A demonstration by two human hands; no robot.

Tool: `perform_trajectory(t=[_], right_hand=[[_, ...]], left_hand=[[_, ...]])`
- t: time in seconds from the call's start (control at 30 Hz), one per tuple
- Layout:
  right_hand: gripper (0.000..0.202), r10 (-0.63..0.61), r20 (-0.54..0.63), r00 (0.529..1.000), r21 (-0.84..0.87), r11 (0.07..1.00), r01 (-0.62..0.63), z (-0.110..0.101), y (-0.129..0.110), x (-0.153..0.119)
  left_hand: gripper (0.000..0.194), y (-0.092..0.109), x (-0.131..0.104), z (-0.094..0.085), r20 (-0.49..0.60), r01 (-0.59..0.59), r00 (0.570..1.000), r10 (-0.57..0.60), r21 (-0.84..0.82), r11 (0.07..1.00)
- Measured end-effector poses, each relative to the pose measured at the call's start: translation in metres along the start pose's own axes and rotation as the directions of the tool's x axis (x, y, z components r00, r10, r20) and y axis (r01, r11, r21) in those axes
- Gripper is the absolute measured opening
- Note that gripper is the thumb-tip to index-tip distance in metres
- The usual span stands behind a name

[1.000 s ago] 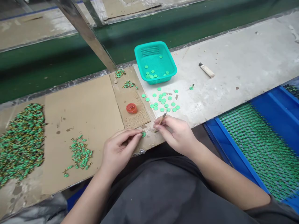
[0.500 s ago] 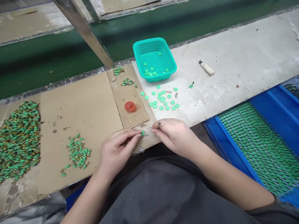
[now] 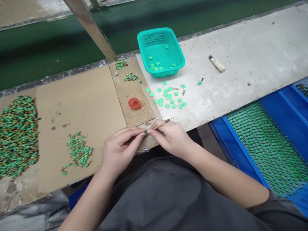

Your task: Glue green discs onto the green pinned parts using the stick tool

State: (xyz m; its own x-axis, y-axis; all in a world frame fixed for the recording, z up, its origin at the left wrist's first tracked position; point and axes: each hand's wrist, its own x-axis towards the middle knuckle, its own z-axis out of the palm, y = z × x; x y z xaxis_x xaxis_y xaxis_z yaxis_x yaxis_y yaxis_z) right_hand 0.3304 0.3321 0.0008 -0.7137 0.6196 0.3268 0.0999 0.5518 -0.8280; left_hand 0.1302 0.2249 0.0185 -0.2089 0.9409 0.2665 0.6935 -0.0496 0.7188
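My left hand (image 3: 122,147) pinches a small green button (image 3: 146,131) by its edge, just above the front edge of the table. Close against it, my right hand (image 3: 170,136) has its fingertips at the button and holds a thin brush (image 3: 161,124) with a wooden handle, its dark tip pointing up and right. Whether the right fingertips grip anything besides the brush is too small to tell. Behind the hands sits a red cap (image 3: 134,103) on speckled cardboard (image 3: 139,117). Several loose green buttons (image 3: 169,96) lie on the pale tabletop beyond my right hand.
A teal basket (image 3: 160,73) holds several buttons. Green-and-gold pieces form a large heap (image 3: 19,134) at left and a smaller pile (image 3: 80,150) on cardboard. A white tube (image 3: 217,64) lies at right. Below the table's right side is a blue tray (image 3: 247,150) with rows of green pieces.
My right hand has moved left, and its fingertips now meet the button in my left hand. The brush now shows more of its length. The whole view has shifted slightly.
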Motion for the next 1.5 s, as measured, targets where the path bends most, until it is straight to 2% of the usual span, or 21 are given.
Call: perform_trajectory(t=[0.57,0.87,1.3,1.5], right_hand=[[0.029,-0.050,0.025,0.998,-0.158,0.986,0.053,-0.002,-0.009,0.003],[0.028,-0.044,-0.004,0.999,-0.123,0.991,0.044,-0.001,-0.010,0.002],[0.030,-0.135,-0.011,0.991,-0.213,0.968,0.130,0.005,-0.017,0.001],[0.027,-0.044,0.001,0.999,-0.220,0.974,0.043,0.009,-0.019,0.004]], left_hand=[[0.017,-0.004,-0.003,0.000,0.022,0.023,1.000,-0.023,-0.011,1.000],[0.014,-0.006,-0.002,0.001,0.012,-0.042,0.999,0.042,-0.025,0.999],[0.013,-0.005,-0.002,-0.001,0.014,-0.090,0.996,0.091,-0.032,0.995],[0.012,-0.005,-0.001,0.000,-0.003,-0.107,0.994,0.107,-0.025,0.994]])
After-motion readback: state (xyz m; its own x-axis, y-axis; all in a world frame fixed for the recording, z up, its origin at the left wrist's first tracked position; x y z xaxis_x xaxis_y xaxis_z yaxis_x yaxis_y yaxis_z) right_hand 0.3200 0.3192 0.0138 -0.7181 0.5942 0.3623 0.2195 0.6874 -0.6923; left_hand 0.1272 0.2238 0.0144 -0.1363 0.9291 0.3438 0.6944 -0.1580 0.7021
